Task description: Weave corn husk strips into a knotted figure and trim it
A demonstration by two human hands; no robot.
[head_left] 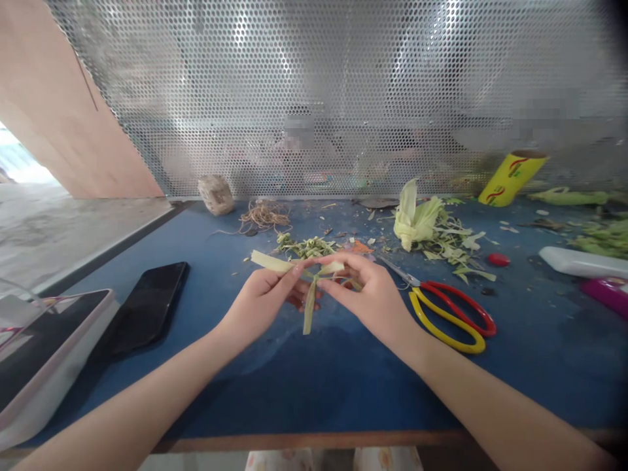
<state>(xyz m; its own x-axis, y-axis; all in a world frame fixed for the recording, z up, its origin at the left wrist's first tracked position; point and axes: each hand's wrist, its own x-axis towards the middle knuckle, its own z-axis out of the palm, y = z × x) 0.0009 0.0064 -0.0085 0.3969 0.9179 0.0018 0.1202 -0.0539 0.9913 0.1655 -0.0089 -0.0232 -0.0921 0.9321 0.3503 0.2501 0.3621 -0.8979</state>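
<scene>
Between my two hands, over the middle of the blue table, is a pale green leaf strip [308, 309] with several ends sticking out, one hanging down and one pointing left. My left hand [267, 291] pinches it from the left, thumb against fingers. From the other side my right hand [366, 284] pinches it near the crossing, fingertips almost touching the left ones. How the strip is folded or knotted there is partly hidden by fingers. Just behind the hands lies a heap of small green woven pieces [307, 246]. Scissors [451, 314] with red and yellow handles lie beside my right hand.
A black phone [147, 307] and a pink-edged tray [59, 366] are at left. Behind stand a tangle of twine [265, 214], a whitish roll [216, 195], a bundle of pale husks [417, 219] and a yellow tube [513, 178]. A perforated metal screen [343, 85] closes the back.
</scene>
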